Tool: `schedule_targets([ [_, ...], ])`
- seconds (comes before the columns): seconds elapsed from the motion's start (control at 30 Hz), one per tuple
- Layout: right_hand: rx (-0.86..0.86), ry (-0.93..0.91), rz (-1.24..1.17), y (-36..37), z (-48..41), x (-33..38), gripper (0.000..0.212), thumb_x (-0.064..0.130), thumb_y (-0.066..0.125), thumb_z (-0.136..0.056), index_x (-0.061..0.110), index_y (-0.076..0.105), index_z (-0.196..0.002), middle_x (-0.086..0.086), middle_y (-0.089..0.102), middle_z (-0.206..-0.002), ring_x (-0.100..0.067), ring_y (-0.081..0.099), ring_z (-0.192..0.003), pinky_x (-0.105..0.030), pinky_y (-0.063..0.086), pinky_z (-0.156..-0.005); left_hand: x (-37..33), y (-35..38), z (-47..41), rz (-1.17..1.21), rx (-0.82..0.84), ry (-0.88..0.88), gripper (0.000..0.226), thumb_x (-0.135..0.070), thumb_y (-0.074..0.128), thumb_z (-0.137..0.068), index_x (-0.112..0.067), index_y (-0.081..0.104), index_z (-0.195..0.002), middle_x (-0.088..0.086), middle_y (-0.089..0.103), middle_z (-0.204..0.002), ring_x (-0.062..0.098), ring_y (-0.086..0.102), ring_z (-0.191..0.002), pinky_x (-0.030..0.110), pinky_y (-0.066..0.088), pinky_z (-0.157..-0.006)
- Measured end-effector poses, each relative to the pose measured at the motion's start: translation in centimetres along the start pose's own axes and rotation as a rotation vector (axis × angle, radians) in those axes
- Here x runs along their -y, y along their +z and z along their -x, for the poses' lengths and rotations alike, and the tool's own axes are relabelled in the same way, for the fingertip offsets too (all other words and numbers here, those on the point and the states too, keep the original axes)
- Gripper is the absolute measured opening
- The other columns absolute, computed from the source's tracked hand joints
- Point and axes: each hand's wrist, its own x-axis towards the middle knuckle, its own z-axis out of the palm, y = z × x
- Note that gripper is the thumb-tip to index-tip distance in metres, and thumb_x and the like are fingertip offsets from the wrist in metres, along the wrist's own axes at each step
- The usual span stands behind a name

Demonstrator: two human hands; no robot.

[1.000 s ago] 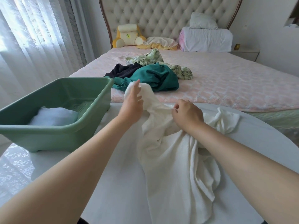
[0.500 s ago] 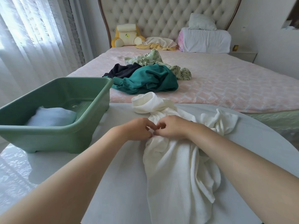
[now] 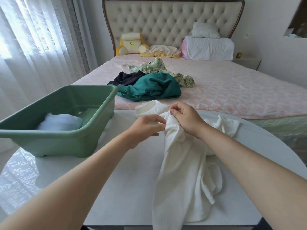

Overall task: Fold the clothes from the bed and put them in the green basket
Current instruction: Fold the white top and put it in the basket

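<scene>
The right hand (image 3: pixel 184 120) is clenched around a bunched upper part of the white garment (image 3: pixel 181 180), and the left hand (image 3: pixel 146 125) meets it just beside, fingertips pinching the same cloth. The rest of the garment trails crumpled down the table (image 3: pixel 116 188) toward the near edge, so its fold looks barely started; the hands seem to be hunting for an edge or seam. To the left on the table stands the green basket (image 3: pixel 58 131), with one pale folded item (image 3: pixel 59 122) already inside. On the bed (image 3: pixel 232 90) beyond, a teal garment (image 3: pixel 154 88), a black garment (image 3: pixel 127 78) and a leaf-print garment (image 3: pixel 154 68) lie heaped and unfolded. By my reckoning, most of the task remains
</scene>
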Motion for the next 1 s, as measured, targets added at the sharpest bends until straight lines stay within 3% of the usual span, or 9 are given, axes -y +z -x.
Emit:
schedule_targets([
  [0.17, -0.05, -0.01, -0.125, 0.3, 0.5, 1.0, 0.016, 0.012, 0.057, -0.1, 0.021, 0.067, -0.092, 0.003, 0.069, -0.09, -0.007, 0.063, -0.082, -0.022, 0.052, -0.079, -0.1, 0.3, 0.7, 0.103, 0.052, 0.032, 0.01, -0.014, 0.072, -0.085, -0.018, 0.07, -0.094, 0.003, 0.067, -0.098, 0.016, 0.065, -0.093, 0.044, 0.053, -0.099],
  [0.27, -0.06, 0.002, -0.15, 0.4, 0.6, 1.3, 0.015, 0.012, 0.057, -0.1, 0.02, 0.068, -0.093, 0.002, 0.067, -0.089, -0.009, 0.061, -0.081, -0.025, 0.052, -0.079, -0.3, 0.6, 1.1, 0.04, 0.117, 0.047, 0.039, -0.02, 0.076, -0.078, -0.018, 0.063, -0.115, 0.002, 0.066, -0.114, 0.018, 0.068, -0.098, 0.032, 0.054, -0.092],
  [0.33, -0.053, 0.012, -0.103, 0.3, 0.6, 1.3, 0.006, 0.02, 0.06, -0.099, 0.019, 0.065, -0.097, 0.001, 0.063, -0.088, -0.01, 0.058, -0.079, -0.028, 0.049, -0.077, -0.4, 1.1, 1.2, -0.138, -0.013, 0.083, 0.03, -0.018, 0.073, -0.084, -0.016, 0.067, -0.113, 0.001, 0.072, -0.107, 0.017, 0.07, -0.094, 0.023, 0.056, -0.081],
  [0.5, 0.112, 0.066, 0.289, -0.4, 1.7, 2.3, 0.062, 0.06, 0.08, -0.072, 0.027, 0.049, -0.114, 0.011, 0.053, -0.102, -0.008, 0.056, -0.09, -0.028, 0.044, -0.077, -0.7, 0.6, 0.6, -0.216, -0.216, 0.012, 0.022, -0.011, 0.053, -0.092, -0.016, 0.075, -0.096, 0.003, 0.076, -0.086, 0.021, 0.072, -0.085, 0.045, 0.059, -0.085],
  [0.57, 0.133, 0.052, 0.495, 0.0, 2.0, 2.6, 0.071, 0.065, 0.079, -0.067, 0.031, 0.044, -0.118, 0.013, 0.054, -0.109, -0.013, 0.056, -0.098, -0.032, 0.043, -0.08, -1.4, 0.7, 0.3, -0.301, -0.322, 0.049, 0.024, -0.01, 0.044, -0.093, -0.014, 0.067, -0.095, 0.004, 0.07, -0.086, 0.024, 0.067, -0.084, 0.044, 0.057, -0.079],
  [0.63, 0.124, 0.046, 0.524, 0.5, 1.8, 3.0, 0.068, 0.057, 0.076, -0.071, 0.032, 0.039, -0.121, 0.009, 0.054, -0.114, -0.019, 0.057, -0.101, -0.034, 0.042, -0.079, -2.3, 1.0, 0.3, -0.305, -0.424, 0.093, 0.025, -0.008, 0.035, -0.095, -0.012, 0.06, -0.098, 0.001, 0.063, -0.086, 0.02, 0.058, -0.081, 0.036, 0.048, -0.07],
  [0.77, 0.106, -0.045, 0.469, 0.7, 1.1, 3.2, 0.055, 0.029, 0.067, -0.079, 0.029, 0.028, -0.119, 0.0, 0.05, -0.114, -0.027, 0.054, -0.101, -0.037, 0.041, -0.084, -3.3, -0.1, -0.2, -0.261, -0.547, 0.143, 0.023, -0.009, 0.031, -0.097, -0.005, 0.054, -0.096, 0.007, 0.058, -0.084, 0.021, 0.051, -0.078, 0.044, 0.045, -0.073],
  [0.87, -0.054, -0.209, 0.512, 1.0, 1.1, 2.4, 0.04, 0.015, 0.059, -0.081, 0.024, 0.033, -0.11, 0.002, 0.049, -0.105, -0.027, 0.051, -0.099, -0.036, 0.033, -0.083, -4.3, -1.6, -0.5, -0.225, -0.602, 0.135, 0.021, -0.014, 0.034, -0.098, -0.008, 0.053, -0.09, 0.0, 0.05, -0.072, 0.021, 0.047, -0.071, 0.039, 0.041, -0.066],
  [1.0, -0.177, -0.218, 0.607, 1.1, 1.4, 1.8, 0.024, 0.018, 0.059, -0.086, 0.016, 0.048, -0.107, -0.001, 0.052, -0.106, -0.025, 0.051, -0.099, -0.04, 0.043, -0.082, -5.3, -2.8, 0.3, -0.167, -0.356, -0.077, 0.018, -0.023, 0.052, -0.077, -0.021, 0.059, -0.094, 0.001, 0.057, -0.082, 0.022, 0.055, -0.076, 0.035, 0.047, -0.067],
])
